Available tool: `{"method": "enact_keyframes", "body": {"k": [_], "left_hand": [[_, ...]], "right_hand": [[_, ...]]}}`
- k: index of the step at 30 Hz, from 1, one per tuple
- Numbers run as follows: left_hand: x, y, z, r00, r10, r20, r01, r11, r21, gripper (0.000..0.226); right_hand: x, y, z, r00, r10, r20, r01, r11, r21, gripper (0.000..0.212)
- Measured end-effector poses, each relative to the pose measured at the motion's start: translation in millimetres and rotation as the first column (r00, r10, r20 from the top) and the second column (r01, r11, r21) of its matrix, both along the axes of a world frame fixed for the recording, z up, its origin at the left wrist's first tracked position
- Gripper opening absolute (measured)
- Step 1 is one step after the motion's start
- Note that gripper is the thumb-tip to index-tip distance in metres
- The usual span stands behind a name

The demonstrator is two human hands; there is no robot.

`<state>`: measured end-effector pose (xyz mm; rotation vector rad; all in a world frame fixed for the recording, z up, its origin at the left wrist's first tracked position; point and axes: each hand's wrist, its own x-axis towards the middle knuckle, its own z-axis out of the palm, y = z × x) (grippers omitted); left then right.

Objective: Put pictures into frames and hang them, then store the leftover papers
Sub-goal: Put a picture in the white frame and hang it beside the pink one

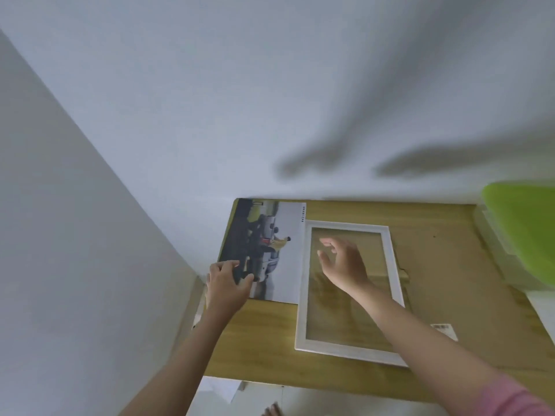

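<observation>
Now the left hand (pixel 226 283) pinches the near left edge of the car picture (pixel 267 250), which lies flat on the wooden surface (pixel 264 343) beside the white frame (pixel 348 292). Her right hand (pixel 342 262) hovers above the frame's glass, fingers spread and loosely bent, holding nothing, forearm stretched forward.

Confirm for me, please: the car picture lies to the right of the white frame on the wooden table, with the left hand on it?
Not quite: the head view shows the car picture to the left of the white frame on the wooden table, with the left hand on it.
</observation>
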<state>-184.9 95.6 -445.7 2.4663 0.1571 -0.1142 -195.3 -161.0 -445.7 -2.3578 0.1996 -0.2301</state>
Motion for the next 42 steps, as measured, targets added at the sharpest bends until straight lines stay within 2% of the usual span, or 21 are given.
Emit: {"method": "enact_keyframes", "body": {"k": [3, 5, 7, 9, 12, 15, 19, 24, 27, 31, 34, 38, 42], "left_hand": [[13.3, 36.5, -7.5, 0.998, -0.006, -0.067, 0.007, 1.0, 0.016, 0.057], [21.8, 51.8, -12.3, 0.994, -0.041, -0.104, 0.039, 0.999, -0.028, 0.058], [28.6, 62.6, -17.6, 0.984, -0.111, -0.14, 0.101, 0.992, -0.075, 0.054], [32.5, 71.4, -22.8, 0.977, -0.134, -0.167, 0.119, 0.988, -0.099, 0.049], [35.7, 78.9, -27.1, 0.981, -0.094, -0.169, 0.07, 0.988, -0.139, 0.04], [35.5, 78.9, -28.4, 0.983, -0.065, -0.175, 0.03, 0.981, -0.192, 0.031], [33.7, 80.4, -32.3, 0.987, -0.072, -0.145, 0.038, 0.974, -0.222, 0.029], [29.1, 85.9, -34.6, 0.99, -0.044, -0.135, 0.012, 0.973, -0.231, 0.036], [28.0, 90.7, -35.1, 0.988, -0.038, -0.148, -0.008, 0.954, -0.299, 0.034], [28.3, 97.2, -32.3, 0.987, -0.092, -0.13, 0.041, 0.934, -0.355, 0.042], [29.1, 102.3, -29.3, 0.987, -0.075, -0.144, 0.012, 0.918, -0.397, 0.046], [25.0, 102.8, -21.1, 0.991, -0.058, -0.121, -0.013, 0.854, -0.52, 0.044], [19.2, 98.1, -18.6, 0.985, -0.043, -0.164, -0.075, 0.757, -0.649, 0.044]], "right_hand": [[20.0, 37.0, -5.8, 0.993, 0.046, -0.105, -0.048, 0.999, -0.016, 0.033], [30.7, 52.1, -11.3, 0.977, 0.069, -0.204, -0.105, 0.979, -0.174, 0.04], [38.4, 61.5, -15.4, 0.942, 0.043, -0.333, -0.171, 0.914, -0.368, 0.051], [41.7, 66.7, -20.6, 0.908, 0.001, -0.42, -0.207, 0.871, -0.445, 0.059], [43.0, 68.9, -26.2, 0.901, -0.026, -0.434, -0.206, 0.853, -0.48, 0.062], [42.2, 69.1, -28.1, 0.901, -0.028, -0.433, -0.205, 0.852, -0.481, 0.063], [41.7, 72.4, -28.2, 0.898, -0.029, -0.44, -0.201, 0.861, -0.467, 0.061], [37.7, 81.1, -28.2, 0.891, -0.025, -0.453, -0.198, 0.877, -0.438, 0.061], [36.2, 87.1, -30.1, 0.893, -0.002, -0.45, -0.212, 0.88, -0.424, 0.06], [34.8, 93.6, -29.8, 0.893, -0.01, -0.45, -0.2, 0.887, -0.417, 0.063], [33.7, 94.5, -28.5, 0.892, -0.024, -0.451, -0.172, 0.905, -0.388, 0.062], [34.2, 94.0, -24.7, 0.898, -0.087, -0.432, -0.051, 0.954, -0.296, 0.063], [35.6, 95.0, -15.1, 0.891, -0.168, -0.421, 0.105, 0.98, -0.17, 0.063]]}}
